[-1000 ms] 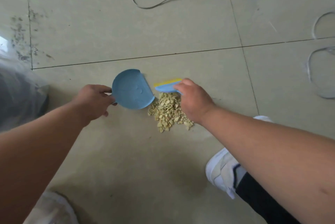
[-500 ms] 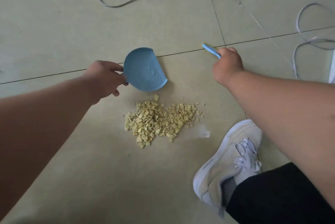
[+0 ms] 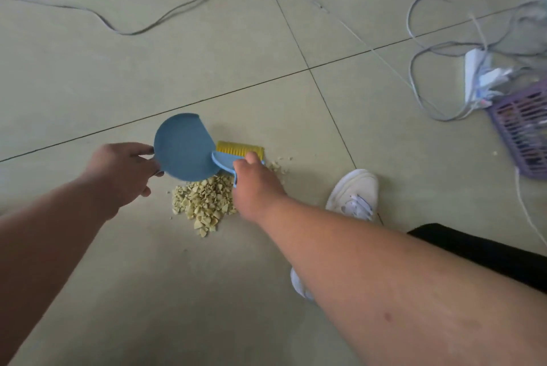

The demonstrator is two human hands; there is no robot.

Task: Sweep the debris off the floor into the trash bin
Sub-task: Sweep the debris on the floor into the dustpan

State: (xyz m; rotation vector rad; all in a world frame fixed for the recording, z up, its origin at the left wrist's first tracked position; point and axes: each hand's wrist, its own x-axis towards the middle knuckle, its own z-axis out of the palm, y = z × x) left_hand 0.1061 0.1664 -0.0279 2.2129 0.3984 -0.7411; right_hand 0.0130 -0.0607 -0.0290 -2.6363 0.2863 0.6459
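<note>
At frame centre, debris lies unswept; dustpan and brush are clasped by left hand and right hand.

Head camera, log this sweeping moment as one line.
left hand holds dustpan | right hand holds brush | debris on floor | phase: sweeping

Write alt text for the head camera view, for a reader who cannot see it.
Seen from above, a person's left hand holds a round blue dustpan while the right hand holds a small blue brush with yellow bristles beside a pile of pale yellow debris on a tiled floor. A white sneaker, loose cables and a purple basket lie around.
</note>
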